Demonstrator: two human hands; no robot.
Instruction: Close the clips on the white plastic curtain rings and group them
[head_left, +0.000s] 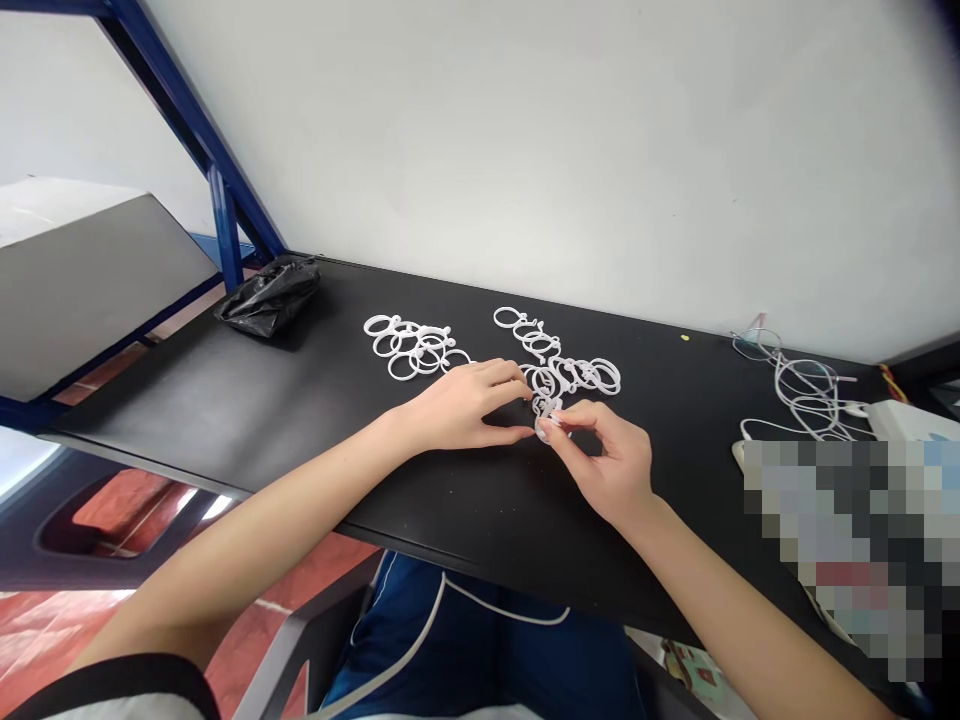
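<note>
White plastic curtain rings [431,352] with small eyelets lie in a loose group on the black table [315,390], beyond my left hand. More white rings [592,375] spread out past my right hand. My right hand [611,460] pinches a white ring [541,432] between thumb and fingers, just above the tabletop. My left hand [476,405] is beside it, palm down, with thumb and fingers apart around the near side of the rings. Whether its fingertips touch a ring I cannot tell. The fingers of my right hand partly hide the pinched ring.
A crumpled black plastic bag [274,297] sits at the table's far left corner, by a blue metal frame [225,215]. At the right are tangled white cables [806,390], a white box [911,425] and a blurred-out item [840,540]. A pale wall [540,150] rises behind the table.
</note>
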